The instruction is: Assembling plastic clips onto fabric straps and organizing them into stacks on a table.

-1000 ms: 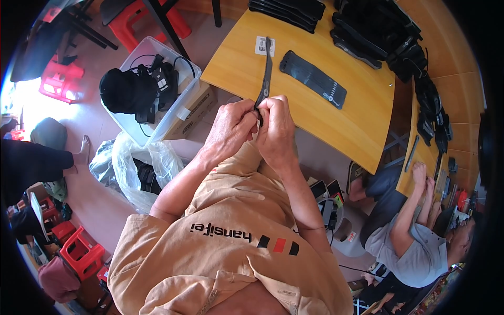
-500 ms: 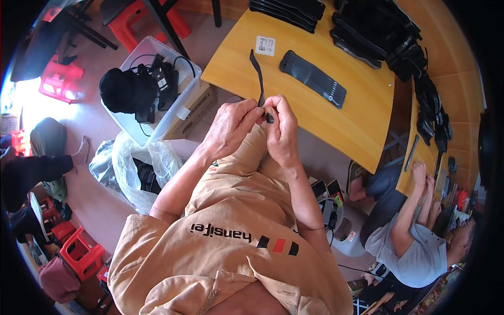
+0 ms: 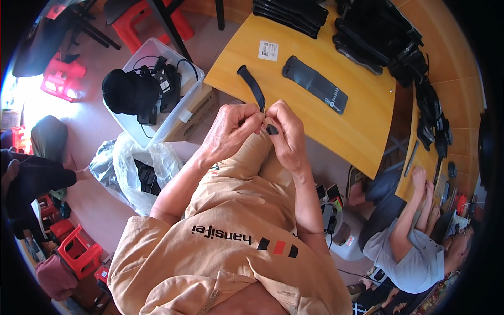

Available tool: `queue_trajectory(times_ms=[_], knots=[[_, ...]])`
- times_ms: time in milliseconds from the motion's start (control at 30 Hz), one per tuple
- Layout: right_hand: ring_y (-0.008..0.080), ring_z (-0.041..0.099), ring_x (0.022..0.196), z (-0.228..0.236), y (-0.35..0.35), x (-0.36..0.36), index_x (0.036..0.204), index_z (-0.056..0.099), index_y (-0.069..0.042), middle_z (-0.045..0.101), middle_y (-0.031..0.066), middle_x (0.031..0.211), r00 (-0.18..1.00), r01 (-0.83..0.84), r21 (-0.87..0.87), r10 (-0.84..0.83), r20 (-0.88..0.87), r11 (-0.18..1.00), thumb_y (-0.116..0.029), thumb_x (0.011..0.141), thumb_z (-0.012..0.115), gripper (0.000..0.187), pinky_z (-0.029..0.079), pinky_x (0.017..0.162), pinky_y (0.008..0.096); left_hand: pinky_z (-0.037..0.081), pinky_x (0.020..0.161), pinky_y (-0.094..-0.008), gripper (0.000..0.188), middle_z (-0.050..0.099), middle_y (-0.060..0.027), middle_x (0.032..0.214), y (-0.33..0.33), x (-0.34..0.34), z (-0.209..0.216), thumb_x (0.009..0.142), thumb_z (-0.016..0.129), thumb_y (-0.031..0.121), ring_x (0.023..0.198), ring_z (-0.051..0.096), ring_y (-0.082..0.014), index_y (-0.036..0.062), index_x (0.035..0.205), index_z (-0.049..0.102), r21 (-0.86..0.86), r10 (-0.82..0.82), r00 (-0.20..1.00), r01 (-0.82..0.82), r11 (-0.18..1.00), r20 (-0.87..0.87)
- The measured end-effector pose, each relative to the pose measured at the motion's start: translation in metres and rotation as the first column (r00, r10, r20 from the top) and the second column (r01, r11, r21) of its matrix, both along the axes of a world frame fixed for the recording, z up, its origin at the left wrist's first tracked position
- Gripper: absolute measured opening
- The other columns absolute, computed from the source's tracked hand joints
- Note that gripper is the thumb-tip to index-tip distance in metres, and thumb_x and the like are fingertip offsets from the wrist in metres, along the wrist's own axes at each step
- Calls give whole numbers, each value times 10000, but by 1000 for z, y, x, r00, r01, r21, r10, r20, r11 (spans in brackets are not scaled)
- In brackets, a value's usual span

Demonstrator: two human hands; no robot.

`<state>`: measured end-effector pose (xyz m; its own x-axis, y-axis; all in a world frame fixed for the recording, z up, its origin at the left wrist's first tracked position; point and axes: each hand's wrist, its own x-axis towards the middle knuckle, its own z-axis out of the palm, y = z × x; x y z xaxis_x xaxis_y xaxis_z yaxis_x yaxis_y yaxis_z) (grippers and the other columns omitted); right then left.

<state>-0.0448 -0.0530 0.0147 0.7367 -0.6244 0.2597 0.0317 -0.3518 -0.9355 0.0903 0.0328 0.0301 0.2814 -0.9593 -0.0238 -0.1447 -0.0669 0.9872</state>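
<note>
A narrow black strap (image 3: pixel 252 85) sticks out past my fingertips, its far end over the near left part of the yellow table. My left hand (image 3: pixel 229 131) is closed, thumb and forefinger pinching the strap. Right beside it, my right hand (image 3: pixel 286 135) is closed on the same strap, and a short dark end shows by the thumb. The fingertips nearly touch, hiding the part between them. Beyond my hands lies a flat dark padded strip (image 3: pixel 315 84) with pale markings.
Stacked black pieces (image 3: pixel 294 16) and a black heap (image 3: pixel 367 37) lie on the yellow table (image 3: pixel 362 134), near a white label (image 3: pixel 268 50). To my left stand a clear bin (image 3: pixel 197 65) of black gear and a plastic bag (image 3: pixel 123 163). A co-worker (image 3: pixel 407 252) sits at right.
The strap's free end has swung left and lower, showing more of its broad face. Both hands stay pinched together, my right slightly lower. The view has shifted slightly.
</note>
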Motion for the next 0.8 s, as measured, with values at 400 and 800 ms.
queue_trajectory(times_ms=[400, 800], knots=[[36, 326, 459, 17, 15, -6, 722, 447, -54, 373, -30, 573, 949, -217, 673, -8, 314, 707, -71, 872, 412, 155, 309, 423, 183, 210, 434, -191, 318, 412, 54, 523, 1, -7, 10, 855, 517, 172, 464, 290, -12, 64, 562, 453, -77, -126, 847, 101, 992, -516], [43, 313, 439, 1, 14, -8, 700, 412, -94, 363, -21, 547, 966, -73, 638, -106, 238, 767, -187, 887, 416, 209, 303, 380, 196, 369, 470, -211, 363, 531, -20, 573, -8, -17, 20, 924, 519, 258, 524, 486, -63, -8, 681, 564, -10, -119, 963, 120, 993, -242]])
